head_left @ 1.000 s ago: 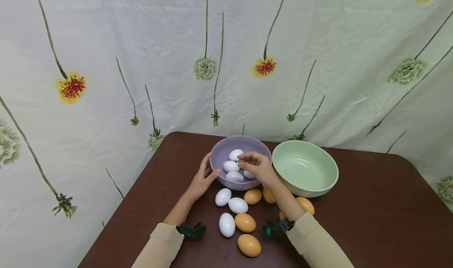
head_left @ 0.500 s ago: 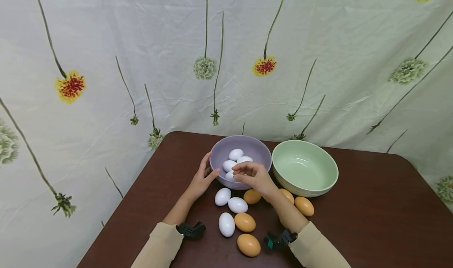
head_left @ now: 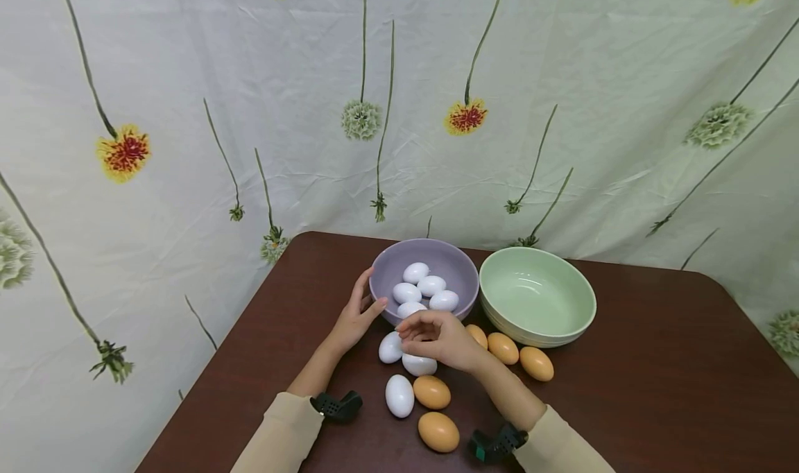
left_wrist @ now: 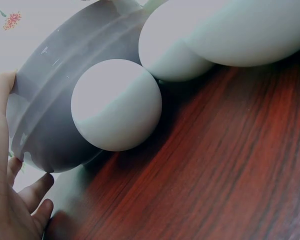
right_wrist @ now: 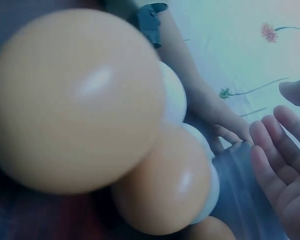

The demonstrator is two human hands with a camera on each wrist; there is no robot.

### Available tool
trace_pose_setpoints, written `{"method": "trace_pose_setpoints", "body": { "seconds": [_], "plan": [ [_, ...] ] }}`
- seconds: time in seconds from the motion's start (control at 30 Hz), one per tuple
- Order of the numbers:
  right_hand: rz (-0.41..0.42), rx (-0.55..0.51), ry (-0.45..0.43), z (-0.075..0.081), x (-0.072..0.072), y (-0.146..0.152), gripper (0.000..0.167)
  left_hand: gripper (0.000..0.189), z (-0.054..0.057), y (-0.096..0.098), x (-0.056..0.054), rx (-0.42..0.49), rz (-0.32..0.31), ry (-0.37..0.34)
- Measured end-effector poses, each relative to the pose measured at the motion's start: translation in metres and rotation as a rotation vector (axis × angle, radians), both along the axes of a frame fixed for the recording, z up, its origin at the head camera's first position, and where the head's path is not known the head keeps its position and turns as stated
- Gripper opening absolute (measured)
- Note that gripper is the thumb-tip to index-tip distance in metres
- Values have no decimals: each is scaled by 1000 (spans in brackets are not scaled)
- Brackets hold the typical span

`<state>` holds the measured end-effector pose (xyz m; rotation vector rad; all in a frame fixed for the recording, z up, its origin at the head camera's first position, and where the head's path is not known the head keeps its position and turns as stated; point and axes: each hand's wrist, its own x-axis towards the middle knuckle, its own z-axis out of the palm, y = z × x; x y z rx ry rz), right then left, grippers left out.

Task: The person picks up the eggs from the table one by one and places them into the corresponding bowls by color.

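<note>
Left hand point(head_left: 356, 318) spread against purple bowl point(head_left: 458, 268) of white eggs point(head_left: 431, 286), right hand point(head_left: 442, 339) relaxed close by, green bowl point(head_left: 538, 310) alongside

I see a lavender bowl point(head_left: 458, 272), a green bowl point(head_left: 537, 296), white eggs point(head_left: 399, 396), orange-tan eggs point(head_left: 439, 432), a reddish-brown table point(head_left: 662, 362) (dark-grained in my left wrist view), beige sleeves point(head_left: 281, 431), black wristbands point(head_left: 340, 408), and whitish cloth point(head_left: 299, 64) patterned with yellow-red flowers point(head_left: 125, 154) and green stems point(head_left: 365, 36).
</note>
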<state>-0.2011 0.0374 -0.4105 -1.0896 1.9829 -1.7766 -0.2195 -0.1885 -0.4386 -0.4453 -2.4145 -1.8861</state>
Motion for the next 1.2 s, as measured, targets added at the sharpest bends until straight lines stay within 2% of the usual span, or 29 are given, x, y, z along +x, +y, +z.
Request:
{"method": "trace_pose_setpoints", "body": {
  "seconds": [0.13,0.33,0.57,0.8,1.0,1.2],
  "plan": [
    [43,54,38,-5,2,-1,26,71,1,1,0,-2,5,7],
    [110,143,52,-5,7,-2,32,70,0,1,0,-8,11,10],
    [234,181,98,-10,8,-1,37,71,0,0,1,-8,8,1],
    [254,253,147,-12,11,-1,41,71,0,1,1,-6,15,11],
    [266,311,278,-12,13,-2,41,71,1,1,1,-10,15,10],
    [256,471,447,-10,18,-6,41,71,1,0,1,-16,11,1]
  ]
}}
